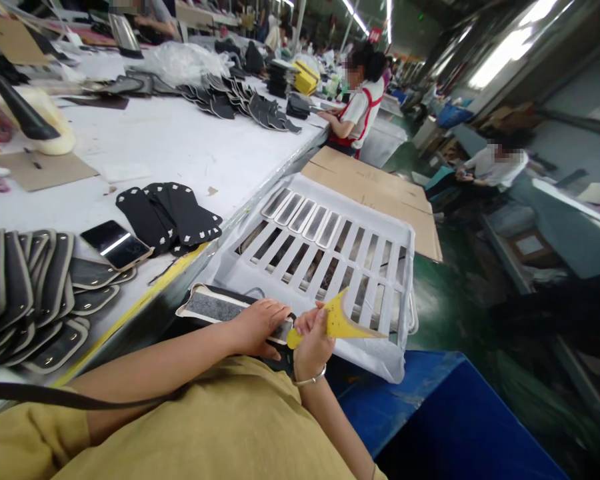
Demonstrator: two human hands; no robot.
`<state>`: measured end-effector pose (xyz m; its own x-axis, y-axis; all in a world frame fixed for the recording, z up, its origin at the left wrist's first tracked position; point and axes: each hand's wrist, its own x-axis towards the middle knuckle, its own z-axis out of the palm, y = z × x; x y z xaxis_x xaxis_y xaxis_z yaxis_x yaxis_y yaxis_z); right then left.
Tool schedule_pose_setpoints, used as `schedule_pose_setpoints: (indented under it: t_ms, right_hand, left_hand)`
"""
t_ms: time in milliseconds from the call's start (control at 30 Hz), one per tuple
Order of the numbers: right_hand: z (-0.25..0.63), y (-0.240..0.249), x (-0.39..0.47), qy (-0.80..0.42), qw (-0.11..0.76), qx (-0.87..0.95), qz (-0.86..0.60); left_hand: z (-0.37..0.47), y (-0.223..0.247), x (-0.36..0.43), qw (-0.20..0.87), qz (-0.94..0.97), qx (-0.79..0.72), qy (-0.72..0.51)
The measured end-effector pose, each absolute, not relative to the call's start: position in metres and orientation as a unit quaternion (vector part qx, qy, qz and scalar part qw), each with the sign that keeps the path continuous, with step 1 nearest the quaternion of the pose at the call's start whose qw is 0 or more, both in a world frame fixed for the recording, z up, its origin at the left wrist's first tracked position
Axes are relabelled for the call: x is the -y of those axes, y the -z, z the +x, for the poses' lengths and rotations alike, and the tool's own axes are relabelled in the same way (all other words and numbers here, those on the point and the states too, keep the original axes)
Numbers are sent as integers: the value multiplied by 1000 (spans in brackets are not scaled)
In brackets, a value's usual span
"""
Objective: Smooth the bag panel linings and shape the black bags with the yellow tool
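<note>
My left hand [263, 327] lies with fingers stretched over the right part of a long dark grey strip [213, 305] with a cream edge, close in front of my body. What lies under the palm is hidden. My right hand [313, 340], with a bracelet at the wrist, is closed round the narrow part of a yellow fan-shaped scraper [347, 320]. Its wide blade points right and its rounded yellow end sticks out beside my left fingertips. Whether that end touches the strip I cannot tell. Just beyond both hands is a slotted rack [300, 287] wrapped in pale sheeting, bearing several cream-edged strips [303, 217].
On the white table [180, 147] at left lie black pieces [167, 213], a phone [116, 243] and a heap of cream-edged dark pieces [25, 287]. A cardboard sheet [370, 190] lies beyond the rack. A blue bin [405, 393] stands at right. Co-workers [357, 110] sit farther off.
</note>
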<state>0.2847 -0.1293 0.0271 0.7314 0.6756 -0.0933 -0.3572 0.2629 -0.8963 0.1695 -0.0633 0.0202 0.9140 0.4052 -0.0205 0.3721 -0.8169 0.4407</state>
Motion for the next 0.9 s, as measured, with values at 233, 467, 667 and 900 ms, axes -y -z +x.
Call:
schedule_pose_setpoints:
  t_ms: [233, 467, 667, 900]
  right_hand:
    - [319, -37, 152, -329, 806, 111, -480]
    - [310, -22, 150, -383, 793, 94, -465]
    - [307, -18, 128, -339, 789, 124, -497]
    - [302, -14, 115, -300, 719, 235, -581]
  left_hand:
    - [174, -33, 59, 286, 925, -247, 23]
    - [182, -39, 59, 301, 917, -258, 36]
    - [180, -38, 58, 306, 918, -250, 34]
    - [172, -17, 66, 219, 951, -220, 13]
